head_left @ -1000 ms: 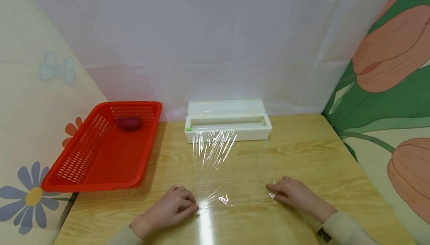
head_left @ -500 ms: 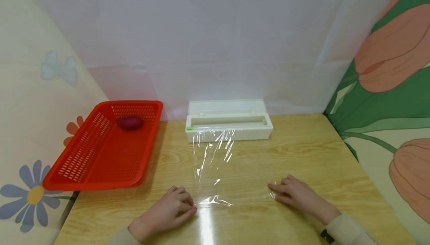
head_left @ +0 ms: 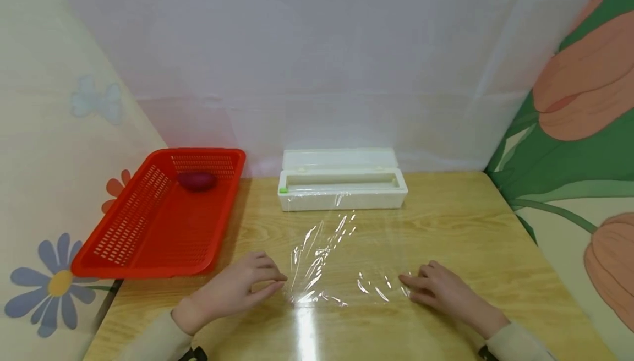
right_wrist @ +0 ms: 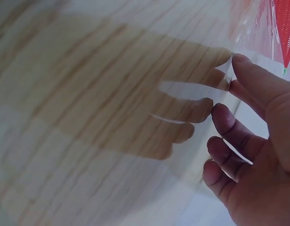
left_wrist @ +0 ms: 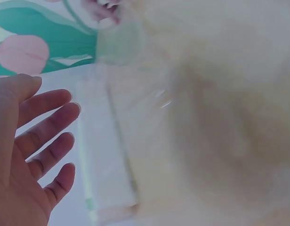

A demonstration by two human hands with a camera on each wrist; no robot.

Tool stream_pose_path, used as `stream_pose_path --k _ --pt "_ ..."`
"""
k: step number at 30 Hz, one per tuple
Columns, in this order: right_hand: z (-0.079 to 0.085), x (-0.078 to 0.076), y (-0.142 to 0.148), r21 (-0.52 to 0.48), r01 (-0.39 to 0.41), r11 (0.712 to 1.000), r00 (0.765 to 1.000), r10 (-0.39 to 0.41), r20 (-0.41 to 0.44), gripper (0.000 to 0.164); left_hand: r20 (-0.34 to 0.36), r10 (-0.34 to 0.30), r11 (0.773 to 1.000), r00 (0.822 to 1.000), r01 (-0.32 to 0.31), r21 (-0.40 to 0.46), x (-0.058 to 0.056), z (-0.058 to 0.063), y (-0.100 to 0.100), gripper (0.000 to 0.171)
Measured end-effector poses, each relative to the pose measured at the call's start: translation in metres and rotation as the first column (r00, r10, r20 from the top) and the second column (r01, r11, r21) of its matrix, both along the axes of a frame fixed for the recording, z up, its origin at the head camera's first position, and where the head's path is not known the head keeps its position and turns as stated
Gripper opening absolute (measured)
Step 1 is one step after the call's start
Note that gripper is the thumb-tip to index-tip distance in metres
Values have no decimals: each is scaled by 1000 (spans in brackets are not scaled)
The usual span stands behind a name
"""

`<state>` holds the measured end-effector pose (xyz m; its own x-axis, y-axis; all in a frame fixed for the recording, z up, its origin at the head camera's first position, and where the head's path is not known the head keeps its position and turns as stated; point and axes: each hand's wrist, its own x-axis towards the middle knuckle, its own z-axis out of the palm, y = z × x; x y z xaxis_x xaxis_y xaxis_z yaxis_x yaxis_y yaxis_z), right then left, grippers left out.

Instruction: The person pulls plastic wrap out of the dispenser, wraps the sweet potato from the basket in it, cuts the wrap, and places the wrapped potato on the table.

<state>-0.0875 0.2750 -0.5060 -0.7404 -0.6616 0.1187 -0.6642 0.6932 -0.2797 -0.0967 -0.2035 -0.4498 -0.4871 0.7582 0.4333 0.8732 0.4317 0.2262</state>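
Note:
A clear sheet of plastic wrap (head_left: 342, 262) stretches from a white wrap dispenser box (head_left: 343, 201) toward me over the table. My left hand (head_left: 238, 286) is at the sheet's left front corner; in the left wrist view the left hand (left_wrist: 36, 141) has its fingers apart, with nothing between them. At the right front corner, my right hand (head_left: 443, 297) pinches the wrap's edge. In the right wrist view, the right hand (right_wrist: 262, 127) has thumb and index finger at the film's edge, the other fingers loosely bent. The dispenser's lid stands raised.
A red plastic basket (head_left: 173, 240) stands on the left of the wooden table (head_left: 460, 229), with a purple oblong vegetable (head_left: 197, 181) in it. A white sheet (head_left: 337, 75) hangs behind the table. Flower-patterned cloths hang on both sides.
My left hand has let go of the wrap's corner, shifted slightly up and its fingers have straightened. The wrap's creases have changed. My right hand has stayed nearly in place.

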Motion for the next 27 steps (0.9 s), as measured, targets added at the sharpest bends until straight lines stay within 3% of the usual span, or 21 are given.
stream_pose_path --k 4,8,14,17,21,23,27 --pt "-2 -1 1 -6 -11 1000 1000 11 -26 38 -8 27 1000 1000 -27 -15 -19 31 -12 8" --pt "-3 -1 1 -11 -9 1000 999 9 -52 38 58 101 995 993 -101 -16 -40 58 -28 15" --pt "-3 -3 1 -17 -22 1000 997 21 -68 38 157 241 965 958 -253 62 -79 80 -62 19" --pt "-2 -4 1 -7 -23 1000 999 23 -48 38 236 337 926 911 -367 93 -99 81 -82 18" --pt "-2 -5 1 9 -21 1000 999 21 -39 39 358 466 857 809 -514 46 -123 75 -110 25" --pt "-3 -5 2 5 -26 1000 998 26 -49 40 394 515 826 761 -563 8 -133 70 -124 33" --pt "-6 -5 4 -15 -50 999 994 48 -94 39 446 559 792 699 -609 -40 -147 58 -152 49"
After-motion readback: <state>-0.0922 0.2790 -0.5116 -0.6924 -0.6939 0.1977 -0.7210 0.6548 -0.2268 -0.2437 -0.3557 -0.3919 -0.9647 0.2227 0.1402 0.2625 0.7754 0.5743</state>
